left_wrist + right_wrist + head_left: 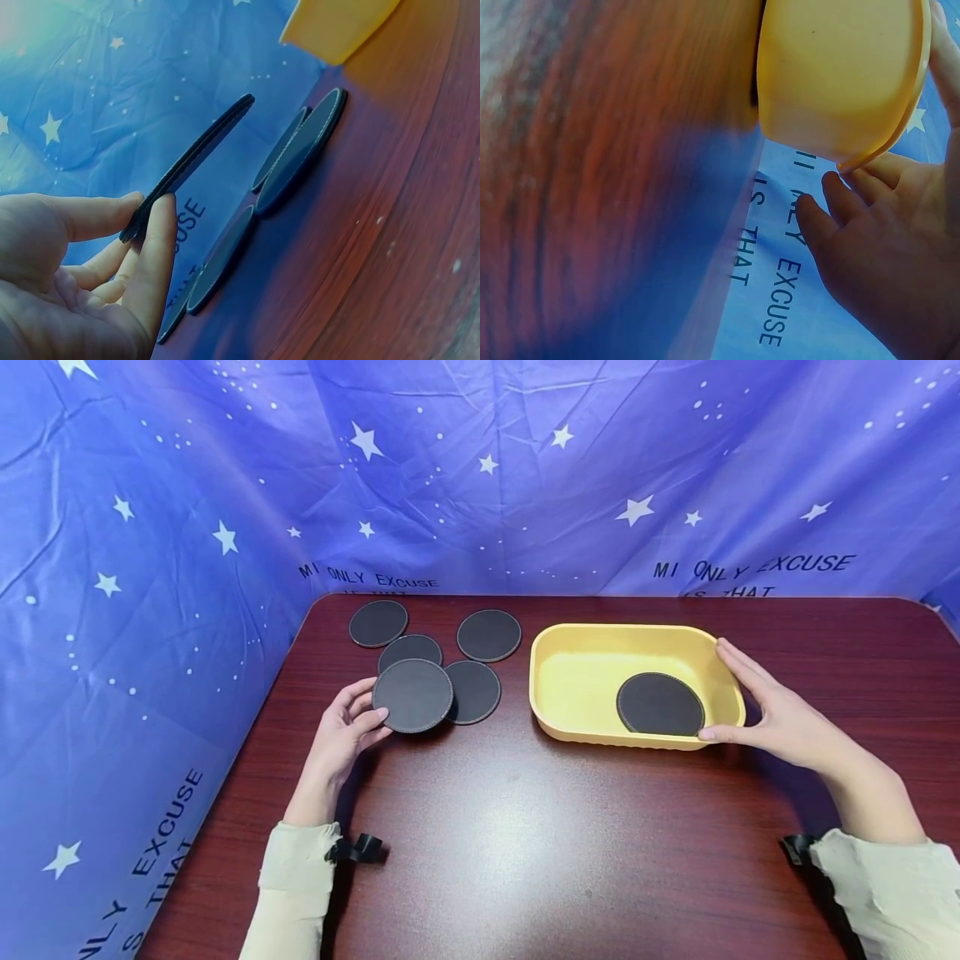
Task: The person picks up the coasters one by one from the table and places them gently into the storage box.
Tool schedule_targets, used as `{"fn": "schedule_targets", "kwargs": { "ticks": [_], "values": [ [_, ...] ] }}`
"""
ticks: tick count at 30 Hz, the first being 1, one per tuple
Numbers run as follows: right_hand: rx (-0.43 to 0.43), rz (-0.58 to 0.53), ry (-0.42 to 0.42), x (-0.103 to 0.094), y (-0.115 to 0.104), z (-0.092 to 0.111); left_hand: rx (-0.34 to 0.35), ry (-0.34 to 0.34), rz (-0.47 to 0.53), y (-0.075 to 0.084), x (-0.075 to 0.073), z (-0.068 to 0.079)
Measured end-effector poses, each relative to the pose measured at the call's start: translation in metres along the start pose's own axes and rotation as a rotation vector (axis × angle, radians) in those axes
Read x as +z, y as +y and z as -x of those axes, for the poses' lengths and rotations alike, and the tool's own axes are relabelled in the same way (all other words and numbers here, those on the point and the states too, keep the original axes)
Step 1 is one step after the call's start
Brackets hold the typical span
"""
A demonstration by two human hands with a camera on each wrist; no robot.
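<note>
left of the yellow bin (600, 737) my right hand (787, 718) is gripping, my left hand (339, 731) is pinching a stitched coaster (414, 695) — edge-only, so possibly slipping.

Widely passable across the lower centre of the head view, over the table (510, 852) between left sleeve (288, 893) and right sleeve (888, 893). Tight near the centre, between the flat coasters (489, 635) and the yellow tub (573, 693). Obstructed left of centre by the left hand (341, 735) and its raised coaster (412, 695), partly hiding two flat ones. Enterable from above at the tub's left half; occupied lower right by another coaster (660, 704). Blocked at the tub's right end by the right hand (795, 722), and behind the table by the blue cloth (487, 510).
</note>
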State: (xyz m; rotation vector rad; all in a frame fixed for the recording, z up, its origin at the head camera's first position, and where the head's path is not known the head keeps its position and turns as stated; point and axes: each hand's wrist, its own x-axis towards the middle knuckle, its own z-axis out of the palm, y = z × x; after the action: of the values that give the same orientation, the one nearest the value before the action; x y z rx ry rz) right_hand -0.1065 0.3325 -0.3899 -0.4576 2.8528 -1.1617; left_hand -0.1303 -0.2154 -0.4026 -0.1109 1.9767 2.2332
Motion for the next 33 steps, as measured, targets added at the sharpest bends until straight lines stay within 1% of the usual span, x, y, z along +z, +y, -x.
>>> {"fn": "schedule_targets", "kwargs": {
  "ticks": [5,11,20,33],
  "values": [
    [0.002,0.000,0.000,0.000,0.001,0.000,-0.010,-0.012,-0.001,-0.001,0.006,-0.002],
    [0.011,0.004,-0.002,0.000,0.002,0.001,0.001,-0.027,0.010,0.000,0.012,-0.005],
    [0.001,0.002,0.000,0.000,0.001,0.000,0.019,-0.081,0.006,0.002,0.023,-0.010],
    [0.005,0.000,-0.002,0.000,0.001,0.001,0.024,-0.122,-0.016,0.007,0.039,-0.017]
  ]
}}
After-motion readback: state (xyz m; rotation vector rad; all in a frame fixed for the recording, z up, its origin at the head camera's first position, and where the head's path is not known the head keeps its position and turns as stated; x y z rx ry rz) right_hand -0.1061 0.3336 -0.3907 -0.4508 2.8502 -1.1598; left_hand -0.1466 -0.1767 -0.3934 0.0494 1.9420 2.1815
